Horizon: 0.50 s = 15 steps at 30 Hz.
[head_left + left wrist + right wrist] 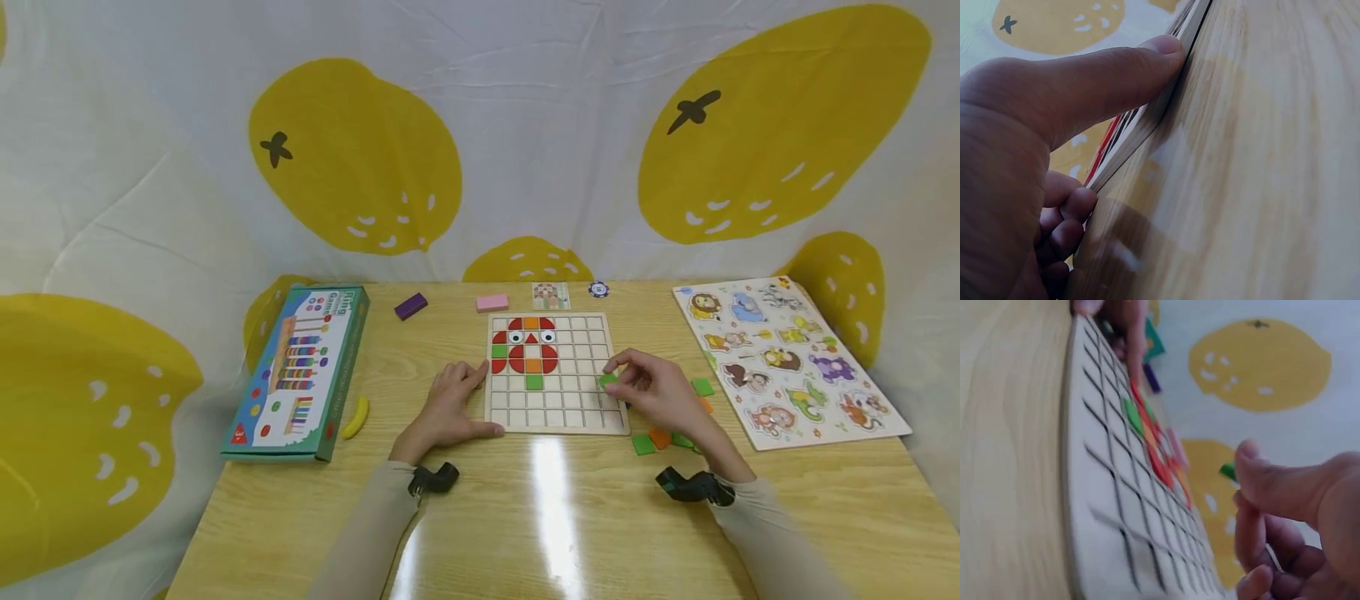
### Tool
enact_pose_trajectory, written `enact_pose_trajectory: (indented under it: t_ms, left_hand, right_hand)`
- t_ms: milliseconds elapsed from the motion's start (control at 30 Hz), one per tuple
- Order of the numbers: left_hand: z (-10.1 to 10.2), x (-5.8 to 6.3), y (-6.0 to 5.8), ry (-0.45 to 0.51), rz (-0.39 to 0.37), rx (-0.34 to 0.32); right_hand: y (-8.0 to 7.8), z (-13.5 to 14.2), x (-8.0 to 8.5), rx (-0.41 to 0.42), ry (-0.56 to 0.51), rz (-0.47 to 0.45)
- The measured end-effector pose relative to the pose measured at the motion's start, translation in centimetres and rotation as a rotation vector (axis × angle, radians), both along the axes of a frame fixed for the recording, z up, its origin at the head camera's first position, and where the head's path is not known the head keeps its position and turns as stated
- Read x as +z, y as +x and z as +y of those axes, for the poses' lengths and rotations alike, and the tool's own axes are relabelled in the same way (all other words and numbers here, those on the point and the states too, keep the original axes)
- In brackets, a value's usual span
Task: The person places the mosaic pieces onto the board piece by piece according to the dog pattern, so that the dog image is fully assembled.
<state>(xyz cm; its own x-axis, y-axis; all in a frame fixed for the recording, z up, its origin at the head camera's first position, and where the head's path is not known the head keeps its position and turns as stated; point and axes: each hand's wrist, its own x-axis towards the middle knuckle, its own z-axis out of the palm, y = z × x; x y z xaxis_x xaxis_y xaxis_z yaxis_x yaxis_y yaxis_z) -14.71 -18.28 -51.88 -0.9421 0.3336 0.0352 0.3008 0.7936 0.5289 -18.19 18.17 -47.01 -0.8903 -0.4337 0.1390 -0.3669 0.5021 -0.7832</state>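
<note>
A wooden grid board (572,399) lies on the table, with red, orange and green pieces and two eye pieces forming a figure in its upper left. My left hand (447,407) touches the board's left side, its thumb against the near left corner and its index fingertip at the left edge. Between thumb and fingers, my right hand (660,398) pinches a small green tile (607,379) over the board's right edge. The right wrist view shows this green tile (1227,470) mostly covered by the thumb. A single green tile (534,382) sits below the figure.
Loose green and orange tiles (643,444) lie right of the board, partly under my right forearm. An animal puzzle board (763,357) stands further right. Leftward are a game box (303,367) and toy banana (356,417). Behind lie purple (411,307) and pink blocks (492,303), a pattern card (551,296) and a chip (598,289).
</note>
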Motion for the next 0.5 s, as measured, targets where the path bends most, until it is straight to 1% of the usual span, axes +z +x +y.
enact_pose_trajectory:
  t_ms: [100,167,267,367,500]
  left_hand:
    - [0.0,-0.2,0.0,0.006,-0.004,0.004]
    - [0.0,-0.2,0.1,0.007,-0.005,0.006]
    - [0.0,-0.3,0.0,-0.002,-0.01,0.007]
    - [0.1,-0.3,0.0,-0.01,-0.016,0.002]
    - [0.0,-0.1,-0.1,-0.019,-0.012,0.002]
  right_hand:
    - [-0.1,-2.7,-0.8,-0.022,-0.083,-0.045]
    - [-0.1,-4.4,-1.6,-0.01,-0.102,-0.059]
    - [0.1,-6.2,-2.6,0.028,-0.075,-0.049]
    - [0.3,-7.4,-3.3,0.058,-0.02,0.0]
    - [0.4,-8.2,-3.6,0.055,0.01,0.026]
